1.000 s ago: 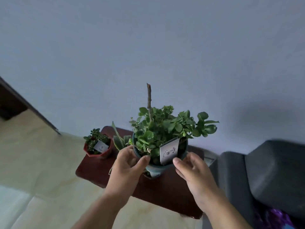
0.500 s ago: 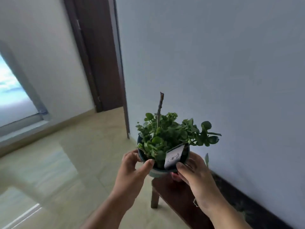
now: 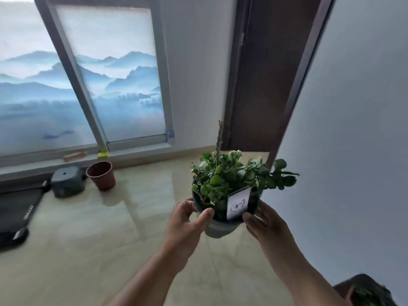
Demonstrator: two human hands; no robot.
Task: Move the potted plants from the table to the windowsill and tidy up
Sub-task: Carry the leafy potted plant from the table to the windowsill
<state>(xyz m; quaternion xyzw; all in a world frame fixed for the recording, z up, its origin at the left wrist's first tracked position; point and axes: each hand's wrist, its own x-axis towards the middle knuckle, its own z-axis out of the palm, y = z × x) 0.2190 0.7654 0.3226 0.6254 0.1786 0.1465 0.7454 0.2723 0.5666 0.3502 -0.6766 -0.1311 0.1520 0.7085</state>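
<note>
A leafy green plant with a bare stick stands in a dark teal pot (image 3: pixel 218 228) that I carry in the air above the floor. A white tag (image 3: pixel 238 203) sticks up at the pot's front rim. My left hand (image 3: pixel 187 224) grips the pot's left side, thumb on the rim. My right hand (image 3: pixel 268 224) grips its right side. The low windowsill (image 3: pixel 136 152) runs under the window at the left, well ahead of the pot. Another potted plant (image 3: pixel 368 293) shows at the bottom right corner.
An empty brown plastic pot (image 3: pixel 101 175) stands on the tiled floor below the sill. A grey device (image 3: pixel 67 181) and a black mat (image 3: pixel 15 208) lie to its left. A small orange object (image 3: pixel 74 156) rests on the sill. A dark door frame (image 3: pixel 265 74) rises behind the plant.
I have turned left, away from the table, with the pot held in both hands. The table has left the view; the window and sill have come into view.
</note>
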